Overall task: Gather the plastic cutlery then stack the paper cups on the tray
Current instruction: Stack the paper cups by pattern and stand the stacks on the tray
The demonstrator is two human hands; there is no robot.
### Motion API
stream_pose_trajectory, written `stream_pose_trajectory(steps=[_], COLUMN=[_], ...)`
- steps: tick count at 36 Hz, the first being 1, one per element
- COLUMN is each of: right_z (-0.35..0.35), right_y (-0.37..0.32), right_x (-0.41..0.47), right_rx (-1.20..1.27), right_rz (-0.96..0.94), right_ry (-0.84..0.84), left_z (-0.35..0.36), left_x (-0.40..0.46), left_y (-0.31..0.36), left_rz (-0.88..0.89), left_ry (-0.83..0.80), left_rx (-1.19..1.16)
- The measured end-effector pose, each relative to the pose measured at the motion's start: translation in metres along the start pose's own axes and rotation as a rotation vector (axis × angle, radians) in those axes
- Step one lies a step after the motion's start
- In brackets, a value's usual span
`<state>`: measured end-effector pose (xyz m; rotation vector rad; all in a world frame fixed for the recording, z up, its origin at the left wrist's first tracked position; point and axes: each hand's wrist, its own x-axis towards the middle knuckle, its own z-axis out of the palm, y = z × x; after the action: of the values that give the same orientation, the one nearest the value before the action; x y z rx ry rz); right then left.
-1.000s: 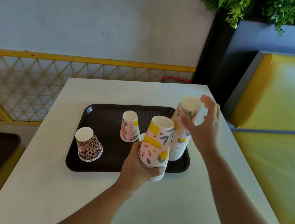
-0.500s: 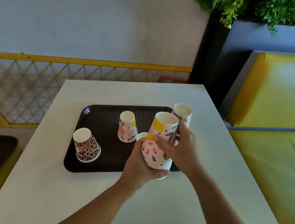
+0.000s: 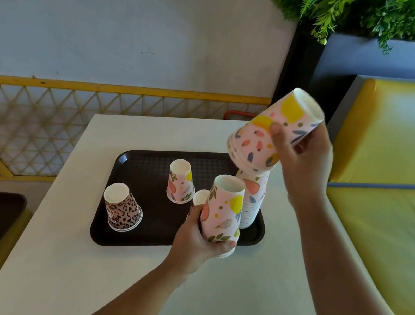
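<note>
The right hand [image 3: 304,157] has its fingers and thumb curled round a short nest of upside-down paper cups [image 3: 270,135], tilted and held in the air above the tall stack [image 3: 251,200] that stands at the right edge of the brown tray [image 3: 132,241]. The left hand [image 3: 198,241] grips another upturned cup [image 3: 222,209] low down by its rim, over the near edge of the tray. To my eye the job now is dropping the lifted nest onto the tall stack: level it first so its open mouth faces straight down, centre it over the top of the stack, then lower it rather than press, since paper walls crumple and a tall stack tips easily. The left hand would do well to keep its cup clear of the stack's base. A flowered cup [image 3: 179,181] and a leopard-print cup [image 3: 122,207] stand apart on the tray, not yet stacked, and a small white rim [image 3: 201,197] peeks out behind the left hand; I cannot tell what it belongs to. How many cups are in either hand is hard to count. I see no plastic cutlery anywhere on the white table [image 3: 72,272].
</note>
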<state>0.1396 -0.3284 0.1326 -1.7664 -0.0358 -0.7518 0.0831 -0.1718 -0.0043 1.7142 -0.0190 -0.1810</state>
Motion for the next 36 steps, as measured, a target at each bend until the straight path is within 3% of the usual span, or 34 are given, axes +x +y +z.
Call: stream_pose_trajectory(steps=[5,14,21,31,36], right_z=[0.001,0.011,0.011,0.027,0.03], right_y=[0.009,0.045,0.035,0.042,0.041], right_x=[0.014,0.004,-0.017,-0.064,-0.065], right_rx=[-0.115,-0.259,-0.27,-0.251,-0.264], right_rz=[-0.045,0.113,0.05,0.141,0.167], right_ry=[0.082,-0.081,-0.065,-0.432,-0.459], left_z=[-0.002,-0.002,-0.003,-0.004,-0.004], left_x=[-0.001,0.003,0.005,0.011,0.01], left_y=[0.0,0.003,0.005,0.013,0.009], left_rz=[-0.001,0.001,0.012,0.026,0.042], left_ry=[0.011,0.015,0.057,0.089,0.057], left_rx=[0.011,0.028,0.068,0.062,0.092])
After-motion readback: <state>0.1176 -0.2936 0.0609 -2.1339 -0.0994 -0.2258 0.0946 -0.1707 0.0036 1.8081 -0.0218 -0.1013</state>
